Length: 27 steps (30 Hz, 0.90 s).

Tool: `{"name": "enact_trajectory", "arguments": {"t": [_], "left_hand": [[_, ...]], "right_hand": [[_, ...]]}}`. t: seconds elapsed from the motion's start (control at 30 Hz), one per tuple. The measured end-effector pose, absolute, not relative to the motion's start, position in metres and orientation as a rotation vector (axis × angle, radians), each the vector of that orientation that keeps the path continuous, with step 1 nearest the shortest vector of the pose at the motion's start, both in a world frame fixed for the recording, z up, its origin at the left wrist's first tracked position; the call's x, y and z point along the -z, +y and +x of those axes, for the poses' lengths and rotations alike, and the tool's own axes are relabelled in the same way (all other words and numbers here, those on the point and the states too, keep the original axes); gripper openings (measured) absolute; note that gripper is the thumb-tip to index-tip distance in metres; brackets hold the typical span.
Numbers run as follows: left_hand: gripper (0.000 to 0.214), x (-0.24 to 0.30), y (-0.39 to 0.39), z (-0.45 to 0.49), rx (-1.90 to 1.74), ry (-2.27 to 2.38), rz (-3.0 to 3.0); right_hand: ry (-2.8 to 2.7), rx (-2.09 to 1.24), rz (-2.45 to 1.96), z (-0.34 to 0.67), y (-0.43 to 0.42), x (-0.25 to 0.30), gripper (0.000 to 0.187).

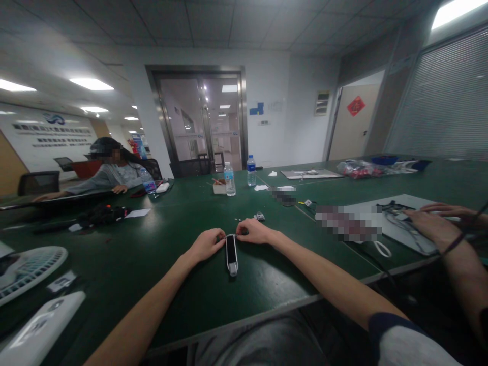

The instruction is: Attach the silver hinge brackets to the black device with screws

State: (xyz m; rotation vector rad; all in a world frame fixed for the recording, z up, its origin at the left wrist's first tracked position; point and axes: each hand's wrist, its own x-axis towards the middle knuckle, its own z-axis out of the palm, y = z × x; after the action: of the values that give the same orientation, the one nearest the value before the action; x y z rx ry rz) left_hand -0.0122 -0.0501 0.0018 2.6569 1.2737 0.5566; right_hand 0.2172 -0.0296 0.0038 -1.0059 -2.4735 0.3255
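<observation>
A long, narrow device lies on the green table in front of me, with a white rim, a dark middle and a pale, clear-looking near end. My left hand has its fingers pinched at the device's far left corner. On the far right corner, my right hand is curled, thumb and forefinger pressed together. Whether a small part sits between the fingertips is too fine to make out. Just past my right hand is a small metallic piece, with tiny bits beside it.
Water bottles and a small box stand farther back. A co-worker's hands work over a white board at right. Another person sits across at left. A white fan grille and a white casing lie at near left.
</observation>
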Motion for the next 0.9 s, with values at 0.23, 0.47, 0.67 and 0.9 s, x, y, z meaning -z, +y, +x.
{"name": "enact_trajectory", "arguments": {"t": [0.23,0.47,0.67,0.9], "left_hand": [[0.020,-0.002,-0.049,-0.012,-0.559,1.263,2.673],[0.020,0.001,-0.048,-0.013,-0.562,1.260,2.673],[0.021,0.000,-0.048,-0.013,-0.547,1.274,2.657],[0.021,-0.001,-0.051,-0.013,-0.547,1.303,2.627]], "right_hand": [[-2.483,-0.273,-0.966,0.219,-0.028,-0.002,0.015],[-2.490,-0.163,-0.916,0.215,-0.027,0.001,0.016],[-2.444,-0.172,-0.895,0.220,-0.026,0.002,0.028],[-2.356,0.015,-1.282,0.232,0.010,-0.015,0.027]]}}
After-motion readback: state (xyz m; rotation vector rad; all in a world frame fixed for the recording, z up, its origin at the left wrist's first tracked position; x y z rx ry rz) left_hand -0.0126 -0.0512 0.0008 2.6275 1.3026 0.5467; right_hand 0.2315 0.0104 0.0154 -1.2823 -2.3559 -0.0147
